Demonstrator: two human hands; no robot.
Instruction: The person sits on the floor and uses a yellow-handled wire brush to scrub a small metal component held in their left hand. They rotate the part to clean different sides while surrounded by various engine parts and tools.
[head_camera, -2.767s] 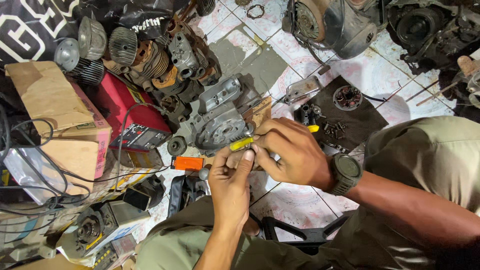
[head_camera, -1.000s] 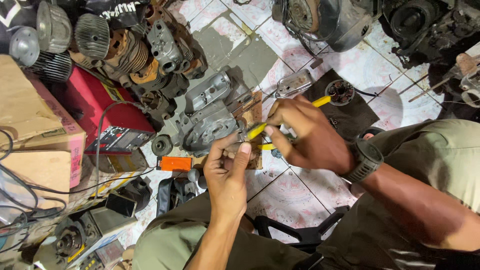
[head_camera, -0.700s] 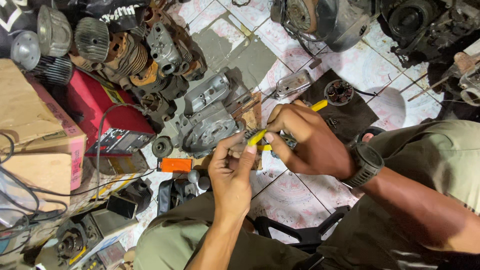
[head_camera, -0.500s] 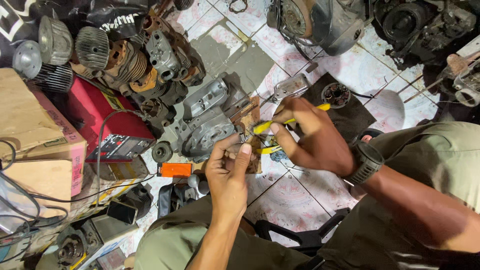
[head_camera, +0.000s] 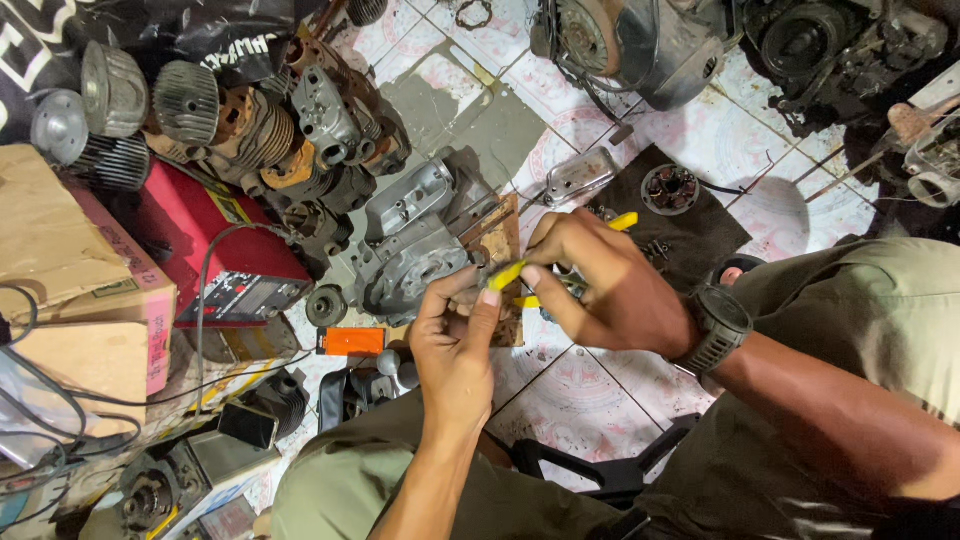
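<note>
under the right hand (head_camera: 600, 285), yellow-handled pliers (head_camera: 508, 274) half hidden

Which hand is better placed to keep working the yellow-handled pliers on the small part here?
Right, probably. The right hand already grips the yellow-handled pliers, whose nose meets the small part pinched by the left hand. The left hand is busy steadying that part above the grey engine casing.

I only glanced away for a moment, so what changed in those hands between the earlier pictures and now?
The right hand tilted its yellow-handled pliers, their handles swinging out and back, staying at the small part pinched in the left hand. Nothing was let go or picked up. The grey engine casing and red box stayed put.
</note>
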